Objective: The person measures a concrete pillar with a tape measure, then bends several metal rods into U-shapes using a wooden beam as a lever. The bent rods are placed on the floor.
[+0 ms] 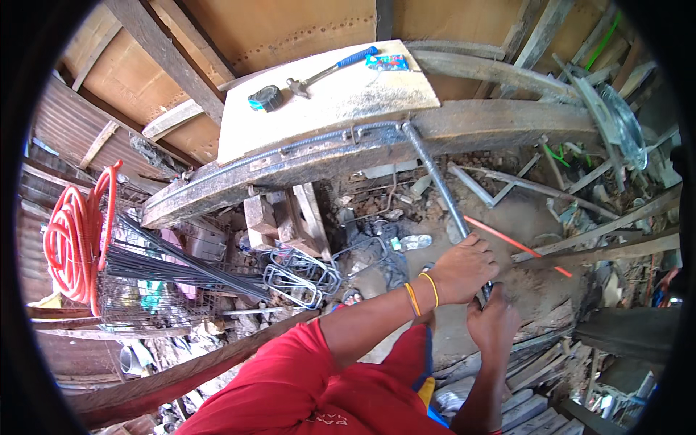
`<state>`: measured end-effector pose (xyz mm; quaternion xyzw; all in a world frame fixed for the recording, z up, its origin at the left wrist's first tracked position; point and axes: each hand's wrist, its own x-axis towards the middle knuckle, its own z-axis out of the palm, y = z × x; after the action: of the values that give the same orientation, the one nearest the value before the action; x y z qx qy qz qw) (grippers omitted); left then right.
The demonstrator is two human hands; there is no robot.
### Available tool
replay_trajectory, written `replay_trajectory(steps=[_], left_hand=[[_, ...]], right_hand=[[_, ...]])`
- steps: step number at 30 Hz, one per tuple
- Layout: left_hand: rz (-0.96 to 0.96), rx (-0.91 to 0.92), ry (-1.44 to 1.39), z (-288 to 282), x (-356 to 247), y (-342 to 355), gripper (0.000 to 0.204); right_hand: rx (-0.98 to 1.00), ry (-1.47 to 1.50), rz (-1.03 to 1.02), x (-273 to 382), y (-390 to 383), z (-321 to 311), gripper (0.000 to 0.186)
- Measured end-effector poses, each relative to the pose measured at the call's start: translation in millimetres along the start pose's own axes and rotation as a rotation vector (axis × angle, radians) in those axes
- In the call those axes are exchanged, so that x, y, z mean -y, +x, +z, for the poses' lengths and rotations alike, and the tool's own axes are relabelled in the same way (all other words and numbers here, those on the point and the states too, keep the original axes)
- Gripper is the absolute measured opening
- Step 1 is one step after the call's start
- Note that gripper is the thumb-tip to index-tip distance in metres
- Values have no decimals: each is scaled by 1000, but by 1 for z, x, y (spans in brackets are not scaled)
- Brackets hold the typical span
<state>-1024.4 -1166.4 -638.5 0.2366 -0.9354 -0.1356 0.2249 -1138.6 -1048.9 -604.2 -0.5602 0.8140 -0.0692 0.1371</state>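
Both my hands are wrapped round a long grey metal pipe. My left hand, with yellow bands at the wrist, grips it above my right hand, which closes round the lower end. The pipe slants up and left to a thick wooden beam. There its far end meets the end of a ribbed steel bar lying along the beam; whether the bar goes inside the pipe I cannot tell. Short metal pegs stand in the beam beside the bar.
On a pale board behind the beam lie a blue-handled hammer, a tape measure and a small blue packet. Left are a coiled orange hose, black rods and bent metal stirrups. An orange tube lies right.
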Motion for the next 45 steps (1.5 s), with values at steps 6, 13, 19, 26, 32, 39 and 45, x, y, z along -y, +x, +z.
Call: replay_trajectory(steps=[6, 13, 19, 26, 32, 39, 45], left_hand=[[-135, -114, -179, -9, -6, 12, 33], [-1271, -289, -1667, 44, -25, -7, 39], [-1117, -350, -2496, 74, -25, 17, 27], [-920, -251, -2503, 58, -25, -16, 26], [-1093, 98, -2197, 4, 15, -141, 26], [-1235, 151, -2155, 0, 27, -156, 28], [-761, -372, -11, -89, 121, -226, 38]], right_hand=[[504, 399, -238, -45, 72, -35, 26], [1248, 971, 229, -69, 108, -15, 25], [891, 1045, 326, -62, 90, -6, 16], [739, 1043, 372, -43, 39, 9, 17], [608, 1471, 382, 60, -62, 107, 26], [651, 1363, 359, 79, -67, 124, 13], [787, 1313, 360, 59, -36, 74, 16]])
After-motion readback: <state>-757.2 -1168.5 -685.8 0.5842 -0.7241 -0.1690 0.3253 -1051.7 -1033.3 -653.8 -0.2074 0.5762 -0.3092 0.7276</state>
